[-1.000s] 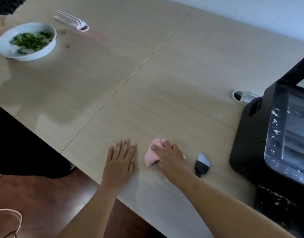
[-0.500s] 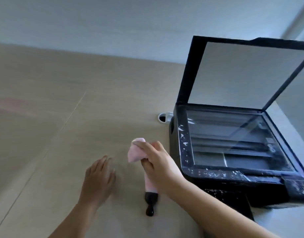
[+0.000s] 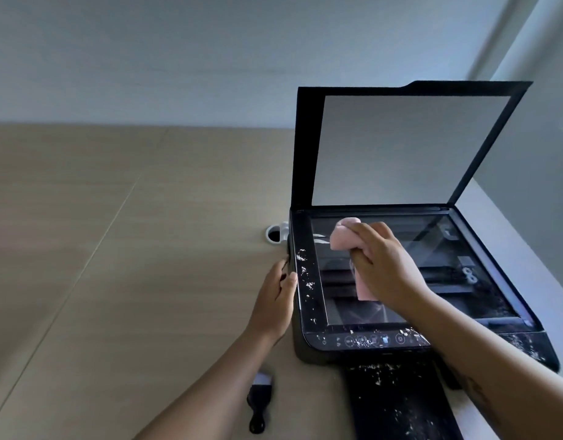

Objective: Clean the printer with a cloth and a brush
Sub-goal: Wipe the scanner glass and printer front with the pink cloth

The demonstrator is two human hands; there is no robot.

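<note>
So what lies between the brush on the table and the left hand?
Head view: only the left forearm crossing bare table between brush and left hand.

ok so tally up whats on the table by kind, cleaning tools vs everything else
Cleaning tools: 2, the pink cloth gripped in the right hand over the scanner glass, and the brush lying on the table
Machines: 1, the black printer with its lid up, steadied by the left hand
Table fittings: 1, the white cable port
Total: 4

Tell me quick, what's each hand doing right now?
Left hand: open, resting against the printer edge.
Right hand: closed on the cloth.
</note>
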